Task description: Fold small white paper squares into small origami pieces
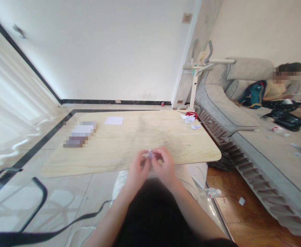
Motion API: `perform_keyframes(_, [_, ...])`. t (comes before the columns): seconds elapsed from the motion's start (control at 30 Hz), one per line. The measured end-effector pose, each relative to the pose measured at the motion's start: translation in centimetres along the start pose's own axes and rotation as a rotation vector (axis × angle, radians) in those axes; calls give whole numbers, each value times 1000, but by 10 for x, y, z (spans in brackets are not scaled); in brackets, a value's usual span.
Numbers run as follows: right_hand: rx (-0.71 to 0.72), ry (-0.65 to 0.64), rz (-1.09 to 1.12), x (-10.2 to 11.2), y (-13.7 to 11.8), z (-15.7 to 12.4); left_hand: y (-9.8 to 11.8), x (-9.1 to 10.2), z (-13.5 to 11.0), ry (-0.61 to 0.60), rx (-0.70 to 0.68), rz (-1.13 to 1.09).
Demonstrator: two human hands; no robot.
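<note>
At the near edge of the table [109, 142], left hand [139, 168] and right hand [164, 168] together, forearms [115, 209] converging, fingers [147, 166] pinching folded paper [150, 155]

to your right you have a grey sofa [218, 94], where a person [273, 88] sits beside a teal backpack [254, 95]. a white upright frame [194, 85] stands by the sofa's end, a small red object [162, 104] sits ahead of you, and a white curtain [11, 92] hangs at your left.
</note>
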State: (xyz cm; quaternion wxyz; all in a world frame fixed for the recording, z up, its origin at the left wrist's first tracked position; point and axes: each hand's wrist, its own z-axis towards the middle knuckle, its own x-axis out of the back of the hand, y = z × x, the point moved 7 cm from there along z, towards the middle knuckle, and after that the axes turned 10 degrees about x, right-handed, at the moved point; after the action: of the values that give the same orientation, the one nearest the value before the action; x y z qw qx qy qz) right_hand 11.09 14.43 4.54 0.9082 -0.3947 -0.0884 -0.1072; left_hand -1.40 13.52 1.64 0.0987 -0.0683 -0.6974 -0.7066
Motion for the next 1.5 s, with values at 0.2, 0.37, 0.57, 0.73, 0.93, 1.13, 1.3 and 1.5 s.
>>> perform_keyframes(0.2, [-22,-46,54,0,5,0,-2,3,3,-24,29,-37])
perform_keyframes(0.37, [-20,-46,79,1,5,2,-2,3,3,-52,76,-81])
perform_keyframes(0.57, [-10,-30,86,3,3,3,1,2,3,-65,109,-86])
perform_keyframes(0.73, [-13,-18,107,3,3,4,-1,2,3,-60,105,-80])
perform_keyframes(0.93, [-24,-10,117,4,3,5,0,7,4,27,23,76])
perform_keyframes(1.13, [4,-41,94,2,1,6,17,9,-3,95,-120,168])
perform_keyframes(1.3, [6,-46,69,4,4,4,25,18,-4,64,-191,184])
perform_keyframes(1.5, [-19,-2,63,7,7,4,15,154,33,663,-69,489])
